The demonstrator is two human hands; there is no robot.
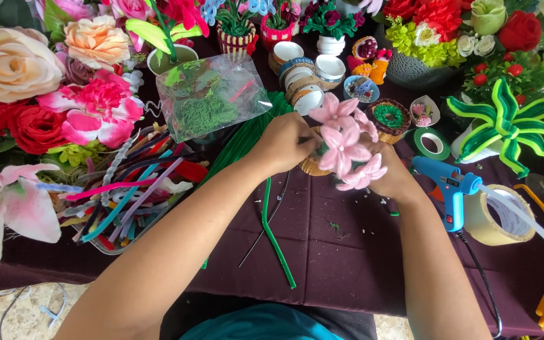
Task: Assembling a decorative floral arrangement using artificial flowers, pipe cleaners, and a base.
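Note:
My left hand and my right hand meet around a small woven basket pot that carries pink pipe-cleaner flowers. The left hand's fingers pinch at the flower stems just left of the blooms. The right hand cups the pot from the right and is partly hidden by the petals. A long green pipe cleaner lies on the dark purple cloth below my left wrist, beside a thin bare wire.
A blue glue gun and a tape roll lie right of my hands. A clear bag of green moss and a tray of mixed pipe cleaners sit left. Artificial flowers and small pots crowd the back.

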